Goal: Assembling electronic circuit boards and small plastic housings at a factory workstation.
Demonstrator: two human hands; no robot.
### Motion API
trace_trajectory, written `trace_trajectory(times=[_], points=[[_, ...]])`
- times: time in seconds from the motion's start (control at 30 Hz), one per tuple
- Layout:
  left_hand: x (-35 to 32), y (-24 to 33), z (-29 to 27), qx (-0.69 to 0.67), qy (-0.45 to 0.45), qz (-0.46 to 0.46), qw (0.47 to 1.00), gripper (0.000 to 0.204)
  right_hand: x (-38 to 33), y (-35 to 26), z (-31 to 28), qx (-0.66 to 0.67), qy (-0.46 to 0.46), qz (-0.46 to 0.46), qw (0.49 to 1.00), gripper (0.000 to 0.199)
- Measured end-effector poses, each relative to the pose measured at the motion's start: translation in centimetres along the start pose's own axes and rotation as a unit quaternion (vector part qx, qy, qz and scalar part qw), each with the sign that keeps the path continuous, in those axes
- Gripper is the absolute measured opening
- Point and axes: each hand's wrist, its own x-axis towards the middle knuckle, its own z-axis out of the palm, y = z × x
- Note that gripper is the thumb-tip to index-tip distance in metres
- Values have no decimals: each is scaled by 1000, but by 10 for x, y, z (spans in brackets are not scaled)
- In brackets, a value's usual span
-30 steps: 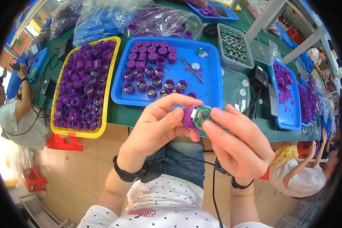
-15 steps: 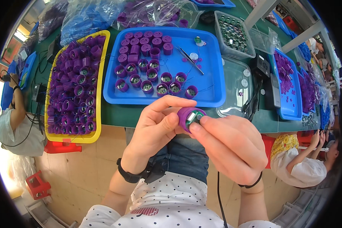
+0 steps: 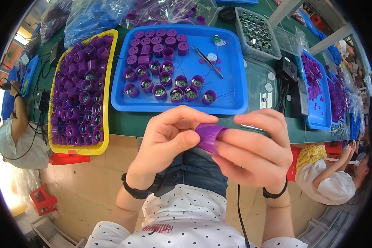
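Observation:
My left hand (image 3: 163,142) grips a purple plastic cup (image 3: 208,138) between thumb and fingers, above my lap at the table's near edge. The cup lies tilted, its mouth toward my right hand (image 3: 256,151). Two right-hand fingertips reach into that mouth while the index finger stands raised and apart. The cup's inside is hidden by these fingers, so the green circuit board cannot be seen. Just beyond my hands is a blue tray (image 3: 235,99) with purple cups. Its nearer cups stand mouth up with green boards and thin wires, such as the cup (image 3: 209,97) by the front rim.
Tweezers (image 3: 208,62) lie in the tray. To the left stands a yellow-rimmed basket (image 3: 106,120) full of purple cups. A clear bin (image 3: 257,33) of circuit boards is at the back right. Another blue tray (image 3: 318,120) holds small purple parts. People sit at both sides.
The cup has turned so its side faces up. The board, visible at its mouth before, is now out of sight. My right fingers have gone into the mouth, and the index finger has lifted.

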Motion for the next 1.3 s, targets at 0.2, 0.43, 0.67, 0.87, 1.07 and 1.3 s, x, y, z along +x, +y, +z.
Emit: trace_trajectory(times=[0.2,0.43,0.67,0.87,1.07,1.3], points=[[4,14,33,354,51,177,917,64,-19,7,26,447,112,257,849,21],[23,12,52,535,115,301,781,41,-45,0,52,793,194,360,451,28],[19,13,54,550,94,325,763,41,-55,9,47,764,169,372,499,20],[16,18,55,548,63,308,775,44,-58,15,48,752,159,258,586,21],[13,26,53,548,60,256,794,43,-51,17,37,681,117,231,685,33],[16,18,20,693,11,204,691,45,-18,-9,-3,99,-157,190,964,43]])
